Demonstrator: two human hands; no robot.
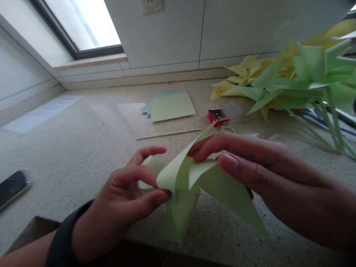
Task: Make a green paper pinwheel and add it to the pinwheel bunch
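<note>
Green cut paper (180,207): one, over the counter (105,137). Left hand (125,196): fingers pinching a curled flap (174,170). Right hand (258,167): fingers bent against another flap (200,170); grip unclear. Apparent step: gathering flaps inward; next move calls for steady pinch.

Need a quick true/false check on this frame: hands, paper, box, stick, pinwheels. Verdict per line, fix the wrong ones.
1. The left hand pinches the pale green paper. True.
2. The right hand is well clear of that paper. False: its fingers touch one of the raised flaps.
3. The small red box is open, with small metallic pieces inside. True.
4. The thin stick lies on the near side of the stacked sheets. True.
5. The yellow and green pinwheels are at the picture's left edge. False: they are on the right.
</note>
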